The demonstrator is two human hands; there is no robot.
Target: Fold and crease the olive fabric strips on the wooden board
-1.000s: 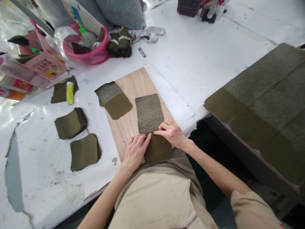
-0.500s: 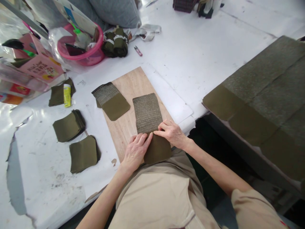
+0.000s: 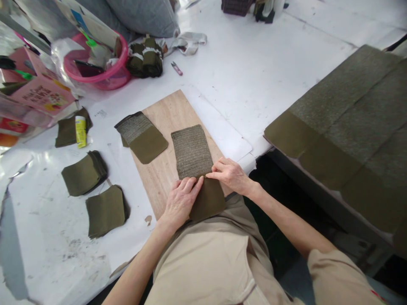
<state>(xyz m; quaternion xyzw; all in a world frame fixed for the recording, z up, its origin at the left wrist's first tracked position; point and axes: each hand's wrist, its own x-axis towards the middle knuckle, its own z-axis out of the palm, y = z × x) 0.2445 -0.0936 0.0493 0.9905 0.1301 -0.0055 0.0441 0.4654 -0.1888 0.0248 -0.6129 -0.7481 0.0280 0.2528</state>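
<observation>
An olive fabric piece (image 3: 208,199) with a coarse grey-brown textured upper part (image 3: 192,150) lies over the near end of a wooden board (image 3: 160,169). Its lower end reaches my lap. My left hand (image 3: 182,197) holds it at the left, fingers bent and pressed together, thumb tip on the line between plain and textured parts. From the right, my right hand (image 3: 231,174) pinches that same line, forefinger stretched and the other fingers curled. Both hands' fingertips almost meet there. Further left on the board sits a similar two-part fabric stack (image 3: 143,137).
Stacks of olive pieces (image 3: 84,173) lie left of the board, one under a yellow tube (image 3: 80,132). Behind are a pink basket (image 3: 112,76), rolled olive fabric (image 3: 146,59) and thread snips (image 3: 177,68). A large olive fabric stack (image 3: 330,123) stands at right, beyond a dark gap.
The view has shifted slightly, so most things sit a little further left. Both hands stay on the same line of the fabric piece, with hardly any movement.
</observation>
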